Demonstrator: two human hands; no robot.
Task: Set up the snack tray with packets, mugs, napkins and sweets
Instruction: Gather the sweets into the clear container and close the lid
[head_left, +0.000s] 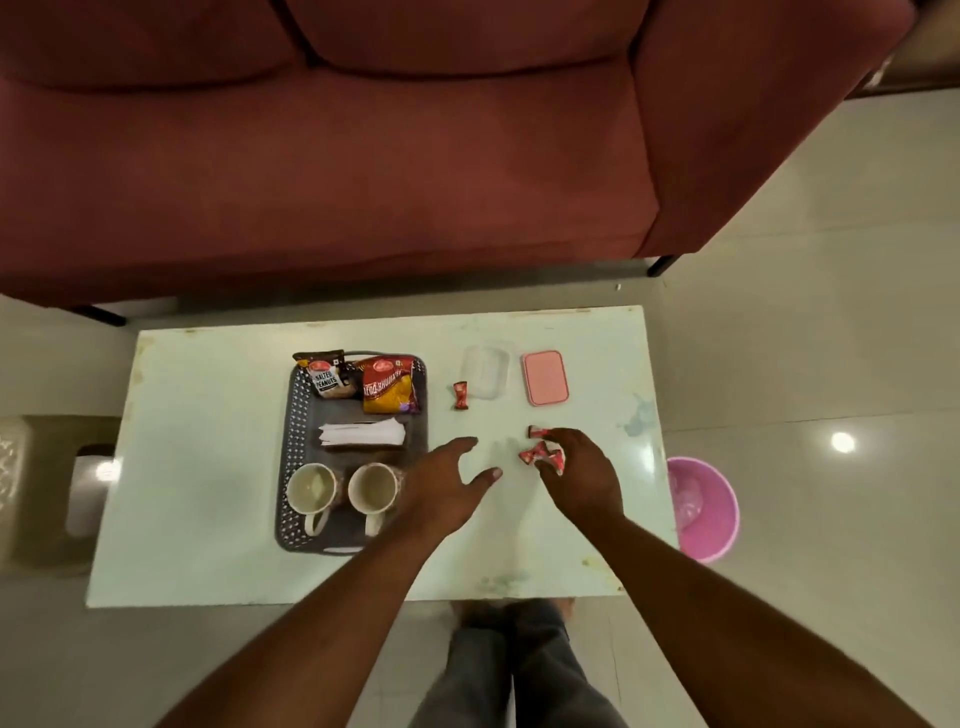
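Tray (296, 447) is sitting left of centre on the surface (208, 467). It is carrying two snack packets at its far end: peanuts packet (324, 375) and red-yellow packet (387, 385). One napkin stack (362, 434) is lying mid-tray. Two mugs (311, 488) are standing at the tray's near end.

Left hand (441, 491) is hovering just right of the tray's near right edge, fingers (465, 444) spread apart, holding nothing.

One loose sweet (460, 395) is lying beside the clear container (485, 371); the pink lid (544, 384) is lying to its right.

Right hand (579, 470) is curling its fingers (548, 465) onto a sweets cluster (540, 451) of about three or four; exact count is unclear.
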